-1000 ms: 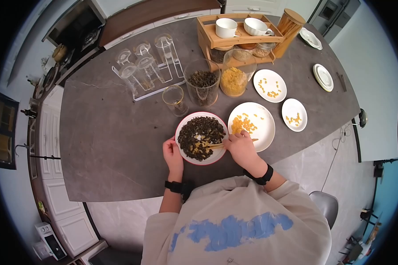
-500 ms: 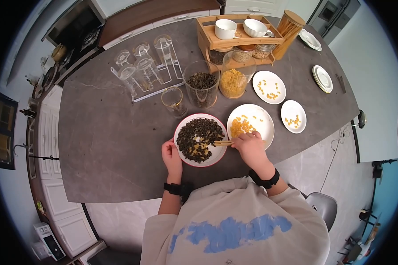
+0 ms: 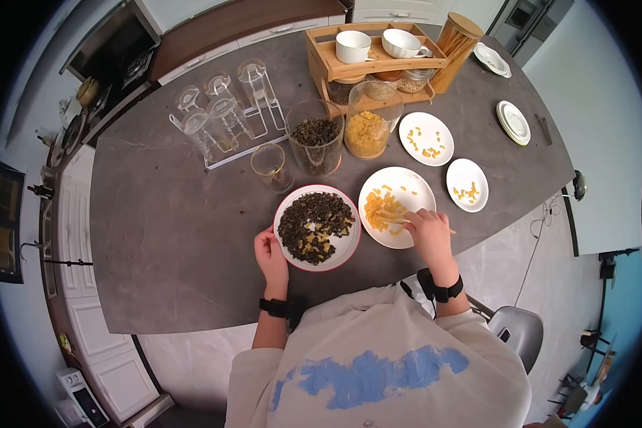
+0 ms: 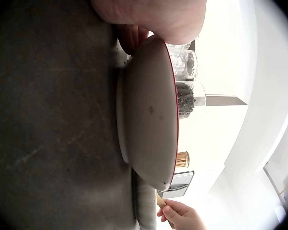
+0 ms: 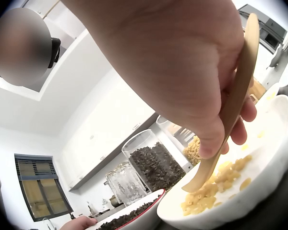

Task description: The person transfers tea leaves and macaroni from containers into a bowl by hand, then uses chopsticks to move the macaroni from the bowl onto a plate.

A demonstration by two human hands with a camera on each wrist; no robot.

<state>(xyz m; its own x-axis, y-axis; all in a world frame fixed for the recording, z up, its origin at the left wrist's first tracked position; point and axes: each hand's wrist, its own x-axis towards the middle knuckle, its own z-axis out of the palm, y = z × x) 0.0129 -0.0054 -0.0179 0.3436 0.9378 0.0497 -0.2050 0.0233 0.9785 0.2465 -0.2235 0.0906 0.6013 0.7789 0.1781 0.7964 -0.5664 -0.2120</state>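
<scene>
Near the grey counter's (image 3: 178, 264) front edge, the right hand (image 3: 431, 235) pinches curved pale-wood tongs (image 5: 237, 91), likely light, stiff and best held mid-length, over a round white plate (image 3: 415, 194); the left hand (image 3: 270, 258) grips a red-rimmed white bowl (image 3: 344, 247)

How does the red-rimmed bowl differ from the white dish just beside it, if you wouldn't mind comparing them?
The red-rimmed bowl has a coloured edge, while the white dish is plain. The red-rimmed bowl holds mostly dark bits with some yellow among them; the white dish holds only yellow pieces. The left hand grips the red-rimmed bowl, while the right hand holds wooden tongs at the white dish. Both are round and white inside.
</scene>
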